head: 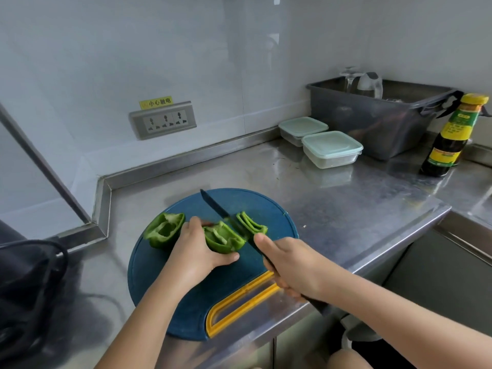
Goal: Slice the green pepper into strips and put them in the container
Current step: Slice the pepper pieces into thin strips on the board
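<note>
On a round blue cutting board (234, 288) with a yellow handle, my left hand (198, 249) presses down a green pepper half (223, 238), cut side up. My right hand (290, 265) grips a dark knife (218, 209); its blade lies across the right end of that half, tip pointing away to the left. Several cut strips (251, 222) lie just right of the blade. A second pepper half (163, 230) rests at the board's left edge. Two lidded clear containers (331, 149) (302, 129) stand at the back right of the steel counter.
A grey plastic bin (378, 118) holding glassware sits against the back wall. A dark sauce bottle (452, 137) stands right of it. A black bag (26, 294) lies at the left. A wall socket (163, 119) is behind the board. The counter edge (399, 243) drops off at the right.
</note>
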Available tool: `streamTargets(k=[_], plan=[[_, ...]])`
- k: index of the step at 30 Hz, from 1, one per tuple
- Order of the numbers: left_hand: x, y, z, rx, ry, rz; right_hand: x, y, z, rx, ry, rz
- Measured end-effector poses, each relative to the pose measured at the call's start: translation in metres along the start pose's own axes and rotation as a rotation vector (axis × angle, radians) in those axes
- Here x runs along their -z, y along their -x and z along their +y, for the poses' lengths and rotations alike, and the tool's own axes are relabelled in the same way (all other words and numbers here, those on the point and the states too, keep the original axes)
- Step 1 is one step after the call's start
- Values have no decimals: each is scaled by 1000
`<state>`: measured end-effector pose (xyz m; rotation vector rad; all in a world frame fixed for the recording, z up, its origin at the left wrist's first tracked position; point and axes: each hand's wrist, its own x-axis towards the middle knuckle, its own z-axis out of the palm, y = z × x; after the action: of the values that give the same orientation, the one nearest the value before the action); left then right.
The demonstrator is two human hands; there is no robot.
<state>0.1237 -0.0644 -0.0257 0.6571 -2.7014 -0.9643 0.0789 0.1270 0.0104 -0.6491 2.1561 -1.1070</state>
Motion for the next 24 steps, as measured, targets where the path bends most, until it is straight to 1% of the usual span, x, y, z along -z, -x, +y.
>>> streamTargets(k=[2, 6, 13, 17, 19, 24], plan=[[0, 0, 1, 13, 6, 11, -9, 3, 6, 74, 128, 64], [-1, 0, 2, 29, 9, 24, -17, 6, 10, 143, 248, 126], [-2, -2, -1, -12, -20, 19, -21, 10, 5, 194, 344, 124], [0, -1, 1, -29, -47, 24, -27, 8, 5, 190, 439, 164], [0, 1, 3, -32, -54, 40, -28, 7, 7, 182, 453, 171], [-2, 4, 9, 13, -54, 36, -22, 4, 6, 177, 402, 120]])
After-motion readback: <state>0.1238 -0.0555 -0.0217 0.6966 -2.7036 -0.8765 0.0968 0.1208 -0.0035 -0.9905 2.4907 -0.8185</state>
